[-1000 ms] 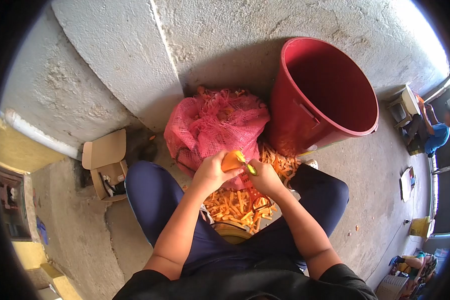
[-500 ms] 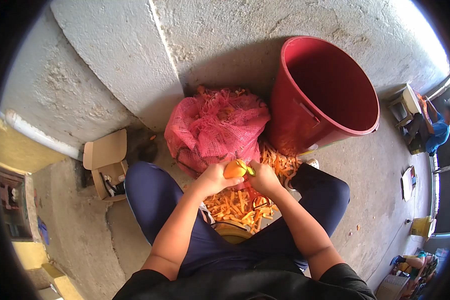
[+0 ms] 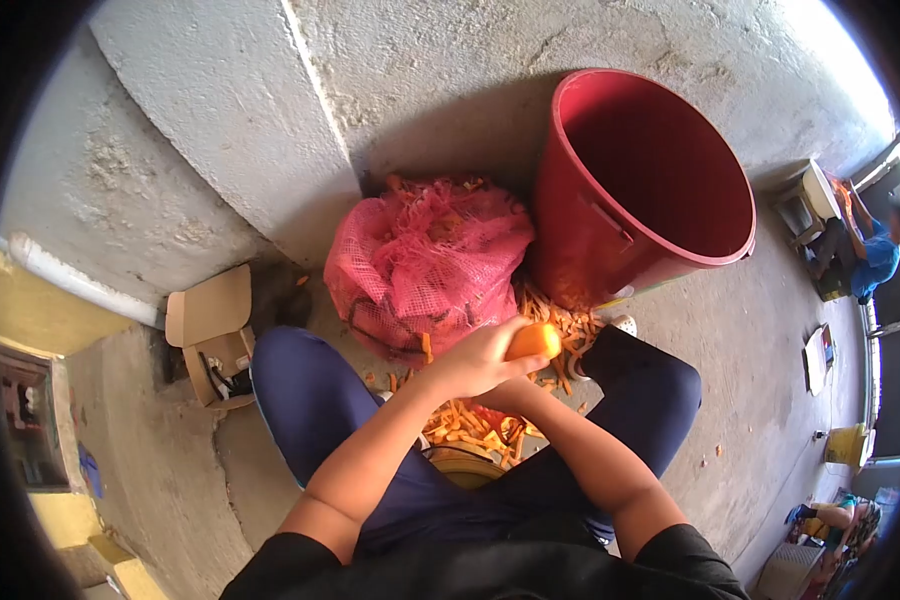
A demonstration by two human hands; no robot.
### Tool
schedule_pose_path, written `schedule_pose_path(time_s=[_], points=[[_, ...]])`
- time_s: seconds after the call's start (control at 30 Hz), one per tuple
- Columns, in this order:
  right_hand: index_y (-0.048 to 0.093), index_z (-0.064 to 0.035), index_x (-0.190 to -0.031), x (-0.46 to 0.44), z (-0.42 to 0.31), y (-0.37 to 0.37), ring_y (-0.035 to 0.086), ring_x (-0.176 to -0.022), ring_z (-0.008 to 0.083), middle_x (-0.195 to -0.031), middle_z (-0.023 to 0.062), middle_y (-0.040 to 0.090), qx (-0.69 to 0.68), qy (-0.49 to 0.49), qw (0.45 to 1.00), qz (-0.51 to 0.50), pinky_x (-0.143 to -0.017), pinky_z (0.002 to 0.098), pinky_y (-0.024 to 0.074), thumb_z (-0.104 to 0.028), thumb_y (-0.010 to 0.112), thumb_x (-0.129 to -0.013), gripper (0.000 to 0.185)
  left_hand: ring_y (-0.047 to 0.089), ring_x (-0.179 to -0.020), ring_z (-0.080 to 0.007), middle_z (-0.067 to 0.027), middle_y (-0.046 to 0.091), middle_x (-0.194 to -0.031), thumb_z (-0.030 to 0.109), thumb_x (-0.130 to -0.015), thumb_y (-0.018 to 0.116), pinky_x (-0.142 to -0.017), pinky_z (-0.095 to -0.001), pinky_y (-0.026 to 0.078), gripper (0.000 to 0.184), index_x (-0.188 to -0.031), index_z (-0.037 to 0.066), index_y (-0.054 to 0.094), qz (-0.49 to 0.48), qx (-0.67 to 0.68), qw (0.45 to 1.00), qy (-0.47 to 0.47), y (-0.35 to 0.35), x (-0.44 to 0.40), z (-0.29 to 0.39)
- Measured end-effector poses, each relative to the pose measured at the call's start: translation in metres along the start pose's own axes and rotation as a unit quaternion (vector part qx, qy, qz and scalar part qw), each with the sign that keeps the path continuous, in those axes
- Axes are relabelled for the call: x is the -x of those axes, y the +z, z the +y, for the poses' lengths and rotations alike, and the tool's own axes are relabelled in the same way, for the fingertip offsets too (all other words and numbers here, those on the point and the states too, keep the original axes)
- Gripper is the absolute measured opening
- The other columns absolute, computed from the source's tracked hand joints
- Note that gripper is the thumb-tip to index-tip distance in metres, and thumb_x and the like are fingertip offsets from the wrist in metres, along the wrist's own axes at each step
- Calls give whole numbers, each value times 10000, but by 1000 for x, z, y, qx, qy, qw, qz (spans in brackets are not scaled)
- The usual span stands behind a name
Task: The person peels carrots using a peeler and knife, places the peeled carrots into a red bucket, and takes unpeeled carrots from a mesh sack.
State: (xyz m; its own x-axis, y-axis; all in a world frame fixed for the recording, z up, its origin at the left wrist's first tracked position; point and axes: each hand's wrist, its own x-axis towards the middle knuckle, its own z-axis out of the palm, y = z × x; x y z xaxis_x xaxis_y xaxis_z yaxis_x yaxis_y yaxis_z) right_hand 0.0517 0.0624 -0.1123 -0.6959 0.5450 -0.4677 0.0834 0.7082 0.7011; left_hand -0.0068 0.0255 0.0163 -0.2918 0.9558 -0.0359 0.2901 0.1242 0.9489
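My left hand [image 3: 480,358] is closed round a thick orange carrot [image 3: 535,343], whose rounded end points right. My right hand [image 3: 510,395] lies just below and partly behind the left one. Its fingers are hidden, so what it holds does not show. Beneath both hands are many orange peel strips [image 3: 465,425], with something red [image 3: 492,418] among them. A yellowish container rim [image 3: 465,465] shows between my legs.
A pink mesh sack [image 3: 425,265] stands ahead, beside a tall red bin [image 3: 580,220] near the wall. More peelings [image 3: 570,330] lie by my right shoe. An open cardboard box [image 3: 215,350] is at left. A person in blue [image 3: 875,255] sits far right.
My left hand has moved right and turned the carrot end-on. My right hand has dropped below it, and the yellow-green tool it held is now out of sight.
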Motion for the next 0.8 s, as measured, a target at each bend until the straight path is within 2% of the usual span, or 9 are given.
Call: schedule_pose_path(time_s=[0.03,0.07,0.17,0.27,0.33,0.43,0.5,0.67,0.8], points=[[550,-99,-990,5,28,21,551,-872,295,-935,139,578,-291,-196,929,117,-750,372,438,-120,522,-709,283,549,-899,-313,-195,552,-987,396,-759,588,-772,-369,417,553,-1122,10,429,-31,-49,998,10,-4,-16,19],[551,-103,-1000,7,40,30,555,-871,302,-948,149,578,-540,-367,727,215,-742,385,441,-121,518,-712,290,516,-894,-306,-161,526,-987,344,-748,612,-768,-354,404,507,-1111,38,434,-17,-107,991,82,-5,-32,34],[552,-89,-1007,-14,17,47,578,-810,309,-910,167,590,-488,-422,755,116,-687,405,456,-182,508,-738,288,482,-925,-278,-109,528,-965,231,-691,649,-820,-389,365,450,-1056,51,458,139,-229,909,319,-5,-104,79],[556,-88,-1004,-23,9,56,589,-769,303,-855,160,601,-558,-395,703,196,-659,410,460,-228,504,-751,293,468,-1026,-263,-107,526,-1052,167,-691,626,-890,-396,342,398,-1038,42,478,231,-289,833,413,2,-174,108],[561,-90,-995,-26,9,58,591,-769,297,-839,154,605,-578,-371,694,216,-657,409,461,-245,506,-755,290,459,-1063,-258,-117,515,-1102,166,-700,606,-906,-383,340,399,-1062,54,482,258,-390,798,380,10,-209,96],[565,-85,-963,-29,25,62,585,-775,313,-841,158,604,-545,-359,747,127,-670,413,457,-247,506,-750,275,466,-1064,-264,-134,510,-1116,181,-707,588,-908,-370,353,380,-1059,64,504,197,-347,870,290,-5,-201,81],[564,-69,-939,15,108,11,580,-781,326,-840,172,600,-536,-336,774,2,-685,415,453,-236,498,-746,264,493,-1019,-277,-140,526,-1078,207,-720,574,-871,-357,396,315,-981,30,559,186,-313,905,222,-41,-183,52],[552,-25,-895,-3,120,65,569,-787,348,-812,199,590,-582,-233,779,34,-701,427,442,-215,489,-727,261,549,-886,-319,-192,571,-910,189,-772,513,-760,-359,422,264,-967,17,557,186,-313,930,-42,-137,-127,-91],[547,-22,-894,10,135,54,567,-773,360,-799,206,588,-573,-193,796,32,-700,433,440,-185,485,-727,241,564,-877,-309,-209,576,-930,164,-760,505,-741,-363,428,254,-958,14,560,73,-287,941,-162,-123,-84,-172]])
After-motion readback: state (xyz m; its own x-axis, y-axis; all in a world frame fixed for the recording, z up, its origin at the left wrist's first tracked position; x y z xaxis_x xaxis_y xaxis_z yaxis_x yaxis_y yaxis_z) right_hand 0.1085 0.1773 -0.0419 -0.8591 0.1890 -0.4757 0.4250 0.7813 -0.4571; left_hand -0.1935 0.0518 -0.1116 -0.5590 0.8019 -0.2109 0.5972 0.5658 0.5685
